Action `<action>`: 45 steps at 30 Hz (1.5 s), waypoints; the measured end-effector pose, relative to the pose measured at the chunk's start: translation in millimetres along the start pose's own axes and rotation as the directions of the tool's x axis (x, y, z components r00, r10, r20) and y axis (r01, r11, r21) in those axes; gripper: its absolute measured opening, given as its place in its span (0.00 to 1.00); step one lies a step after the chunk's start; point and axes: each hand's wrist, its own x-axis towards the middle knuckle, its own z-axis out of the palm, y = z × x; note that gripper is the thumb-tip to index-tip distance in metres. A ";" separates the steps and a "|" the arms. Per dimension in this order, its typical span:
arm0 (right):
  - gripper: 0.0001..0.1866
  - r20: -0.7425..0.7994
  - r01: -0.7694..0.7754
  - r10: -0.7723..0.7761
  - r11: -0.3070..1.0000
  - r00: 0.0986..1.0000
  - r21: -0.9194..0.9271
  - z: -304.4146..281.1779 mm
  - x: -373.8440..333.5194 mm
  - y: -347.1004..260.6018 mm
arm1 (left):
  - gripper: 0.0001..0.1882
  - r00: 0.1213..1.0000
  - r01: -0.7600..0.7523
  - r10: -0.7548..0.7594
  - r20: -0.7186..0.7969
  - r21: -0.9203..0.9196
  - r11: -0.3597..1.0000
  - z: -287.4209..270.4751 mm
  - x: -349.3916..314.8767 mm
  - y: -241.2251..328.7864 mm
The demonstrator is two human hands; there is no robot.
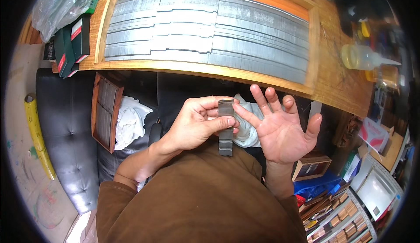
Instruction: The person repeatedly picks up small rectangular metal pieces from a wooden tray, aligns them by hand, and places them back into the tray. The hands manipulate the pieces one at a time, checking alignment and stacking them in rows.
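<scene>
Wooden tray (103, 33) of grey strips (245, 37) lies ahead. Left hand (194, 125) pinches a grey strip stack (225, 131). Right hand (284, 127) fingers spread, index touching it.

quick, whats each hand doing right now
Left hand: closed, pinching a grey metal strip upright.
Right hand: open, fingers spread, holding nothing; index fingertip touches the strip.

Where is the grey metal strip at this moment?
In the head view the grey metal strip stands upright at centre, pinched in the left hand, with the open right hand touching its upper edge, just below the wooden tray.
</scene>
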 end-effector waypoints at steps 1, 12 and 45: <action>0.35 -0.001 0.002 -0.002 1.000 1.000 0.006 -1.0 -0.3 0.5 | 0.22 1.000 0.000 0.000 -0.001 0.010 1.000 -0.3 -0.2 -0.1; 0.35 0.030 -0.007 0.007 1.000 1.000 0.010 -3.4 1.4 2.1 | 0.21 1.000 0.019 -0.019 0.007 0.065 0.998 -0.6 -2.8 0.6; 0.36 0.072 -0.071 0.072 0.997 0.995 -0.003 -1.6 -1.1 -1.4 | 0.20 0.996 0.052 -0.054 0.074 0.040 0.998 6.7 -3.6 -3.0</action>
